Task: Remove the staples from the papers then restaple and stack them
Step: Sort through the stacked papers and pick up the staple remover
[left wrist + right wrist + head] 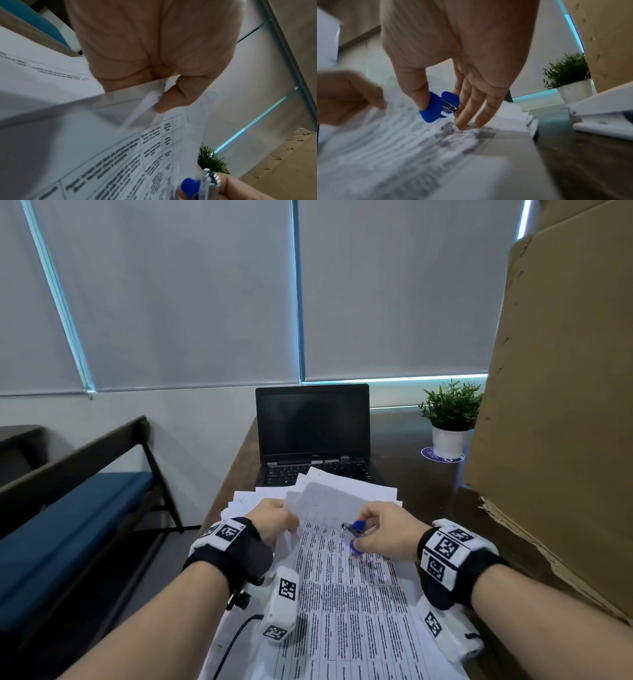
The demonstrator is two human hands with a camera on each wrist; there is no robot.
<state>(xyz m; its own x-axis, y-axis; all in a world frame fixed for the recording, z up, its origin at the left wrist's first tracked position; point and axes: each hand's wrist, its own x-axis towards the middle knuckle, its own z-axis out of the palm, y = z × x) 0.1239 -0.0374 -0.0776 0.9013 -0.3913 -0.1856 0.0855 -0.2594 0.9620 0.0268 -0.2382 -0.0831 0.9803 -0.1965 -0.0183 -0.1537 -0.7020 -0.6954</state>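
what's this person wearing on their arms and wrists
Both forearms are bare, with no sleeves. Each wrist carries a black band with white blocks printed with black square code markers. A white camera module with the same markers hangs under the left wrist, a thin black cable trailing from it; another module sits under the right wrist.

Grey roller blinds (191,296) behind a dark desk (424,484); blue-cushioned bench (68,508) alongside.
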